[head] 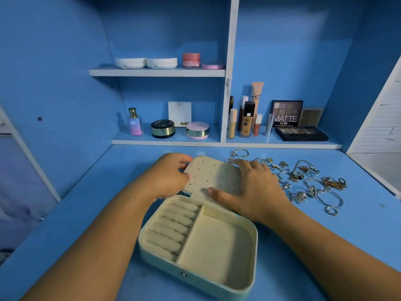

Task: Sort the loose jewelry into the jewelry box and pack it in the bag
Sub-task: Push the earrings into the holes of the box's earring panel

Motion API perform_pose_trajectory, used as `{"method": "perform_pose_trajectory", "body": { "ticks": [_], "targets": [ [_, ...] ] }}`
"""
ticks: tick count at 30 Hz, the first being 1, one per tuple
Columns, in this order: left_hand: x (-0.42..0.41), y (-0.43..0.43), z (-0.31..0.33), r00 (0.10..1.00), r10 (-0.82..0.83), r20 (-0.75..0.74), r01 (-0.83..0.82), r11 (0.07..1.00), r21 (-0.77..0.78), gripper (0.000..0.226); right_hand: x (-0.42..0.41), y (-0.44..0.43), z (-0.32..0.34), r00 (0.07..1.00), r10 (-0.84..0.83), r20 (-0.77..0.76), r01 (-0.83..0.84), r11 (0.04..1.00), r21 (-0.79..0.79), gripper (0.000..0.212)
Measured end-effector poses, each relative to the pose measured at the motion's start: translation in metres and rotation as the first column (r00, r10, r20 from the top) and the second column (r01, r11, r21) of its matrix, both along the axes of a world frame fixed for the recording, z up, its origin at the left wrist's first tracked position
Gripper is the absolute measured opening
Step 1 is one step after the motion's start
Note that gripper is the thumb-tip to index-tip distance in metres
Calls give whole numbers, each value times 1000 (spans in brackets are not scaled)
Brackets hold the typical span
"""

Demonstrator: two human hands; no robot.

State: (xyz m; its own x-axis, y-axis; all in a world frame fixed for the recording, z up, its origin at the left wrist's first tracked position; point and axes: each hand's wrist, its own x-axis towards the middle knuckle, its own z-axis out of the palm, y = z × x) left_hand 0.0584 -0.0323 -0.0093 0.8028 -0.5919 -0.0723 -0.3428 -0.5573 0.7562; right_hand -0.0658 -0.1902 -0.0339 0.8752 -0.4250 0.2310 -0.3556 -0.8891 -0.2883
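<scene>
At the bottom centre of the frame, nearest the camera, the jewelry box (195,281) sits open on the blue desk (97,203). Its outside is pale mint, with a small metal snap (183,274) on the front wall, and its lining is cream. Inside, a column of padded ring rolls (171,231) fills the left part and a plain open compartment (219,246) takes the right (both hold nothing). The lid (213,174) lies tipped back above the base, at mid-frame, showing a cream panel dotted with small holes.

The left hand (167,174) is at the lid's left edge, thumb and curled fingers pinching that edge. The right hand (258,187) lies palm down over the lid's right side, its fingers fairly straight and spread toward the far corner, the thumb stretched along the panel's lower edge.

To the right of the lid, the loose jewelry (303,179) is scattered on the desk in silver and gold: rings, chains, bangles and small charms, some tangled together.

Across the upper half, shelves hold cosmetics, among them a perfume bottle (135,122) at the left and a palette marked MATTE (287,114) at the right
</scene>
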Motion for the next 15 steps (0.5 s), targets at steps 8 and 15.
{"method": "perform_pose_trajectory", "body": {
  "ticks": [8, 15],
  "targets": [
    [15, -5, -15, 983, -99, -152, 88, 993, -73, 47, -8, -19, 9, 983, -52, 177, -26, 912, 410, 49],
    [13, -19, -2, 993, -119, -25, 119, 993, 6, 48, -9, -34, 15, 980, -90, 179, -95, 576, 812, 14]
  ]
}}
